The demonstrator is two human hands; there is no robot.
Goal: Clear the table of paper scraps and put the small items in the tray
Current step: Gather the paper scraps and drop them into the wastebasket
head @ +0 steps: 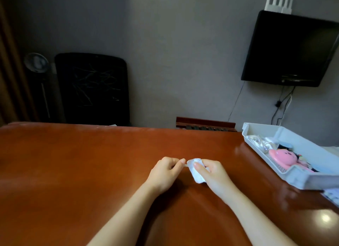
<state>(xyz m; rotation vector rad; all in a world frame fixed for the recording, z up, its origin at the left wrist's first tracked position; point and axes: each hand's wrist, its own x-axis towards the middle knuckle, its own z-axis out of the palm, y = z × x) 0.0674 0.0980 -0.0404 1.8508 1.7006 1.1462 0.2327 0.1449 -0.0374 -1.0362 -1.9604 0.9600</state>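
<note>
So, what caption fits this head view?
The right hand grips a crumpled paper scrap at the table, left hand pinching its edge; tray at right.

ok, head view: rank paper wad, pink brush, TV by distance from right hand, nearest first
1. paper wad, gripped by the right hand
2. pink brush, in the tray at right
3. TV, on the far wall

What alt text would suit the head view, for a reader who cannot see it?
The right hand grips a crumpled white paper over a brown table, while the left hand pinches its edge. A white tray holding a pink item and other small things sits at the table's right side.
</note>
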